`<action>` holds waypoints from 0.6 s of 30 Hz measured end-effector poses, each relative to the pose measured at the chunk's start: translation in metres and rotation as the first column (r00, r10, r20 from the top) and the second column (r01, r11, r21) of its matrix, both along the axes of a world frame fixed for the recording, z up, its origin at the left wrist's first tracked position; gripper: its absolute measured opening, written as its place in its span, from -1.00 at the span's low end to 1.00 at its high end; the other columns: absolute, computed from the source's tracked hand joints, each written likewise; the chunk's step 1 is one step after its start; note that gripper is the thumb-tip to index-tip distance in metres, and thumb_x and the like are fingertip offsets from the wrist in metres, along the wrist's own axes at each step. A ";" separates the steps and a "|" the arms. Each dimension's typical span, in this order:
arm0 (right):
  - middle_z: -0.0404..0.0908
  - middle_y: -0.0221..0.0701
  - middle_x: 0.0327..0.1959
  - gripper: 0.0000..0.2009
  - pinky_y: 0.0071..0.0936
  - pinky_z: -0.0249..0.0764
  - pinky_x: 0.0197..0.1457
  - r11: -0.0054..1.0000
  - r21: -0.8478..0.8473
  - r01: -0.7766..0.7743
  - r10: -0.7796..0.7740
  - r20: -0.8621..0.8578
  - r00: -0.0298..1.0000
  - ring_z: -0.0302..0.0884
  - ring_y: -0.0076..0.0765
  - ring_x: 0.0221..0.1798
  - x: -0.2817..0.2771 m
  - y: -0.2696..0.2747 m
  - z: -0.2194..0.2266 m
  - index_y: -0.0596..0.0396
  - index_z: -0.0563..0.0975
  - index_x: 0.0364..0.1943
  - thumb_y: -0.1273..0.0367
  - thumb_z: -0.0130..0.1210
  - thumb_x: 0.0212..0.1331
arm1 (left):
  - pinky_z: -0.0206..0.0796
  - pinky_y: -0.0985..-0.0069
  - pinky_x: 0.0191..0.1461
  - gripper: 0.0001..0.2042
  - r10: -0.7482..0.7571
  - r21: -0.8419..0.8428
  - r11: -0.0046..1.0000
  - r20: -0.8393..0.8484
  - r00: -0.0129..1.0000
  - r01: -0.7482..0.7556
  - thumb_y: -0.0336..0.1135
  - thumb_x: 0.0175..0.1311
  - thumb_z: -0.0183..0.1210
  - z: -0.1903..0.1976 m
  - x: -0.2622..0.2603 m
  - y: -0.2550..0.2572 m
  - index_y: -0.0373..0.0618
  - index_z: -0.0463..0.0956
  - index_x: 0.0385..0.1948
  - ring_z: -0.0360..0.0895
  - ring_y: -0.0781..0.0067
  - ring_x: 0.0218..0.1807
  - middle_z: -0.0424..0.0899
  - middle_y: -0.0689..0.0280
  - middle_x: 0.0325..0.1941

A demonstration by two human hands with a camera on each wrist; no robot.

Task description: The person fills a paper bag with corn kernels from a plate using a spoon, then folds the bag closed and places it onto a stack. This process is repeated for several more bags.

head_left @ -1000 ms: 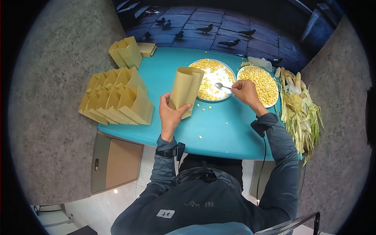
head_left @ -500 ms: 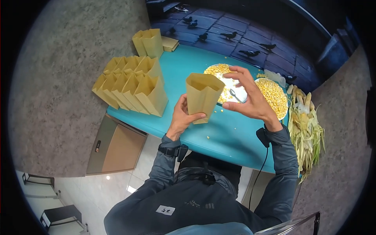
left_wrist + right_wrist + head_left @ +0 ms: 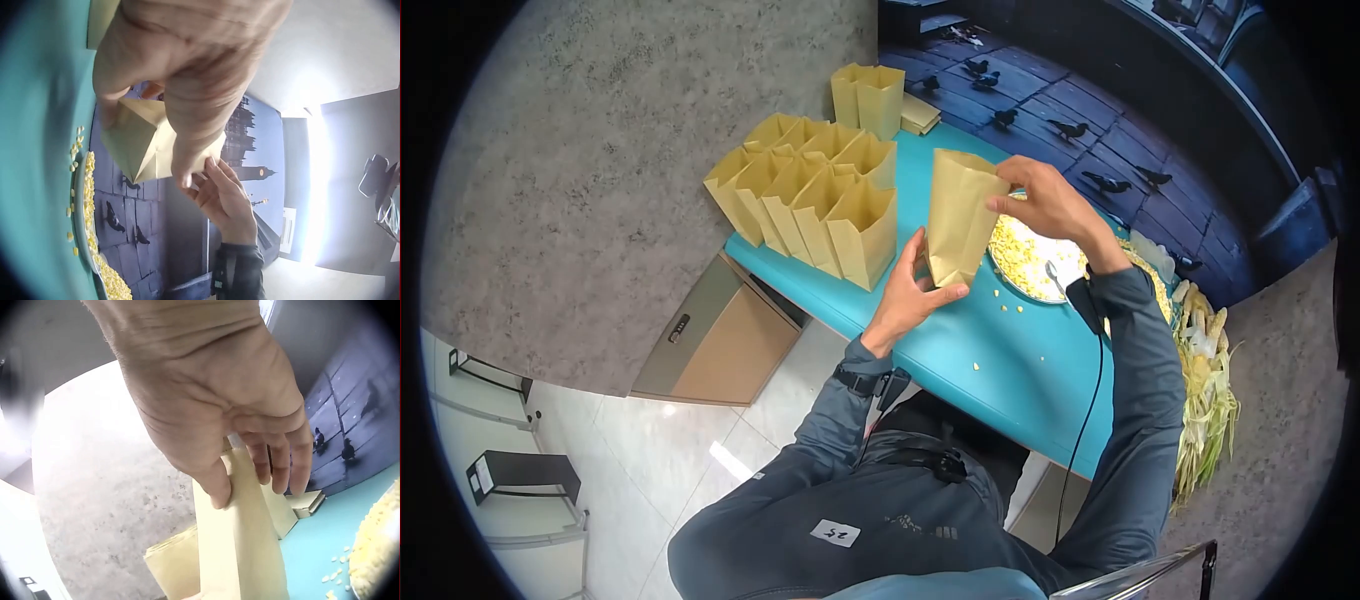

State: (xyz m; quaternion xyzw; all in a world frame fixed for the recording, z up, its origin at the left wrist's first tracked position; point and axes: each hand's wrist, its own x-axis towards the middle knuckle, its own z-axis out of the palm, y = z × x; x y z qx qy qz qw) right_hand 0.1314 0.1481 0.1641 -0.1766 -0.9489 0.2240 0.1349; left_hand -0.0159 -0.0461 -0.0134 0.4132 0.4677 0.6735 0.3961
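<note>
A brown paper bag (image 3: pixel 960 215) is held upright above the table between both hands. The left hand (image 3: pixel 908 300) grips its lower part, thumb across the front; in the left wrist view that hand (image 3: pixel 181 81) covers much of the bag (image 3: pixel 153 140). At the top right edge, the right hand (image 3: pixel 1055 210) pinches the rim. In the right wrist view the thumb of this hand (image 3: pixel 212 406) lies on one side of the bag (image 3: pixel 234 537), fingers on the other. The bag's inside is hidden.
Several open paper bags (image 3: pixel 820 200) stand in rows at the left, two more (image 3: pixel 880 100) behind, beside folded ones (image 3: pixel 920 114). A plate of corn kernels with a spoon (image 3: pixel 1055 277) is right of the bag; corn husks (image 3: pixel 1205 410) lie at the far right.
The right hand let go of the spoon, leaving it on the plate, and moved left to the bag's rim. The left hand has lifted the bag nearer the standing bags. The head view has turned left.
</note>
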 end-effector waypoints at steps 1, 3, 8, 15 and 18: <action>0.68 -0.07 0.06 -0.61 -0.16 0.59 0.18 1.000 -0.001 -0.001 0.001 0.001 1.000 0.70 -0.01 0.10 -0.008 0.002 0.002 0.34 0.65 0.00 0.23 0.41 0.35 | 0.40 0.09 0.59 0.20 0.001 -0.001 1.000 0.001 1.000 -0.001 -0.34 0.12 0.66 -0.005 0.000 -0.003 -0.26 -0.12 0.70 0.20 0.03 0.69 0.16 -0.06 0.69; 0.69 -0.09 0.03 -0.61 -0.17 0.61 0.14 0.999 -0.012 0.041 -0.040 0.050 0.998 0.73 -0.06 0.03 -0.022 0.004 0.006 0.34 0.64 0.02 0.25 0.39 0.36 | 0.39 0.09 0.59 0.23 0.116 -0.117 0.986 -0.052 0.992 -0.121 -0.30 0.13 0.67 -0.017 0.002 -0.012 -0.24 -0.16 0.71 0.13 -0.05 0.72 0.09 -0.10 0.72; 0.67 -0.08 0.04 -0.63 -0.18 0.64 0.07 0.997 0.073 0.032 -0.029 -0.039 0.999 0.73 -0.08 0.00 -0.047 0.012 -0.010 0.35 0.63 0.01 0.30 0.39 0.34 | 0.43 0.15 0.55 0.07 0.162 -0.151 0.974 -0.055 0.985 -0.169 -0.32 0.20 0.63 -0.004 0.010 -0.030 -0.30 0.02 0.65 0.27 -0.01 0.64 0.20 -0.13 0.64; 0.70 -0.13 0.01 -0.68 -0.24 0.69 0.04 0.988 0.148 0.035 -0.003 -0.206 0.978 0.76 -0.06 -0.08 -0.090 -0.021 -0.053 0.28 0.65 0.03 0.37 0.39 0.28 | 0.57 0.34 0.28 -0.31 0.277 -0.045 0.959 -0.078 0.958 -0.281 -0.43 0.26 0.55 -0.011 0.017 -0.032 -0.30 0.35 0.38 0.50 0.22 0.37 0.49 0.07 0.34; 0.73 -0.18 0.00 -0.70 -0.27 0.70 0.03 0.989 -0.148 -0.007 -0.050 -0.380 0.923 0.77 -0.18 -0.08 -0.090 -0.024 -0.053 0.24 0.63 0.08 0.45 0.31 0.29 | 0.57 0.38 0.20 -0.41 0.353 -0.018 0.934 -0.082 0.932 -0.356 -0.48 0.28 0.52 -0.011 0.016 -0.040 -0.30 0.42 0.30 0.53 0.29 0.29 0.54 0.11 0.27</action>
